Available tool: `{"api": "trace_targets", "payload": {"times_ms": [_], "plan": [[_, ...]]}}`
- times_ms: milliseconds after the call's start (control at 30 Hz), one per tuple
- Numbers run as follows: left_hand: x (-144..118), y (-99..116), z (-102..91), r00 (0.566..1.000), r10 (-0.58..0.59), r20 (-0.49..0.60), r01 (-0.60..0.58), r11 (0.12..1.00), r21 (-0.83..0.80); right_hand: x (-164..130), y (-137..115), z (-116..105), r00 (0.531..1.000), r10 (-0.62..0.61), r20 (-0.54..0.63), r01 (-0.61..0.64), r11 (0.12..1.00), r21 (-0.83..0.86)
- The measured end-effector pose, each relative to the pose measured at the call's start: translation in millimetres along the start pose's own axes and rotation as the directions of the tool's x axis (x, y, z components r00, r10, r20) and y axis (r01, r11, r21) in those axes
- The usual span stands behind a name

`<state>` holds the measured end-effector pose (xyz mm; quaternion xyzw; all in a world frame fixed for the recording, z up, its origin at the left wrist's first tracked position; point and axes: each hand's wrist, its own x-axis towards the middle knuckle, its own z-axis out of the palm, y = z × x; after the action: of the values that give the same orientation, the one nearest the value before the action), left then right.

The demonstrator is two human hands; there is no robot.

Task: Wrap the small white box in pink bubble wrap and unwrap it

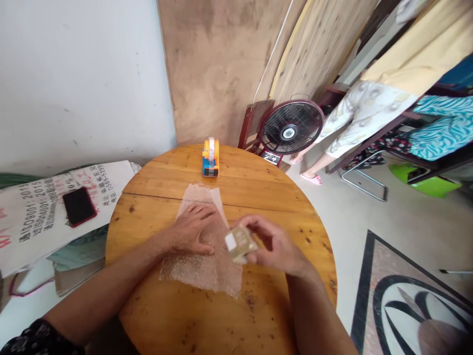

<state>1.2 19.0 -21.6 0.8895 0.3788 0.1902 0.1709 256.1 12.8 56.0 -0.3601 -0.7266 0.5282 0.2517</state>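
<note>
A sheet of clear bubble wrap point(218, 276) lies spread on the round wooden table point(273, 310). My left hand point(194, 229) rests flat on the wrap, fingers stretched out and thumb apart. Just right of it, my right hand point(275, 241) grips a small gold-brown box point(241, 242) with a white label, between thumb and fingers. The box is held over the right edge of the wrap, slightly tilted and a little blurred. What is printed on it cannot be read.
An orange and blue tape dispenser point(211, 160) stands at the table's far edge. Behind the table is a fan point(290, 129). At left, a black phone point(79, 206) lies on a printed white sack point(118, 180). A person in pale trousers point(369, 106) stands at right.
</note>
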Motion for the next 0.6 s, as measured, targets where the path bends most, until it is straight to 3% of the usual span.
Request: {"api": "trace_targets", "payload": {"times_ms": [100, 167, 267, 400, 500, 600], "plan": [[0, -2, 0.8, 1.000, -0.006, 0.006, 0.006, 1.000, 0.002, 3, -6, 36, 0.963, -0.054, 0.265, 0.024, 0.993, 0.113], [0, -3, 1.1, 1.000, 0.007, 0.018, -0.007, 1.000, -0.011, 10, -1, 53, 0.958, 0.003, 0.286, -0.033, 0.994, 0.101], [0, -2, 2.1, 1.000, 0.004, -0.010, -0.005, 0.999, -0.050, 24, 17, 61, 0.975, 0.065, 0.213, -0.107, 0.975, 0.194], [0, -1, 4.4, 0.999, -0.029, -0.027, 0.027, 0.998, -0.059, 37, 40, 51, 0.996, 0.072, -0.046, -0.057, 0.959, 0.278], [-1, -2, 4.0, 0.999, -0.039, 0.005, 0.039, 0.997, -0.069, 40, 48, 47, 0.977, 0.068, -0.202, -0.049, 0.994, 0.094], [-3, -2, 0.4, 0.999, -0.033, 0.016, 0.034, 0.996, -0.078, 39, 49, 50, 0.966, 0.008, -0.259, -0.057, 0.982, -0.182]]}}
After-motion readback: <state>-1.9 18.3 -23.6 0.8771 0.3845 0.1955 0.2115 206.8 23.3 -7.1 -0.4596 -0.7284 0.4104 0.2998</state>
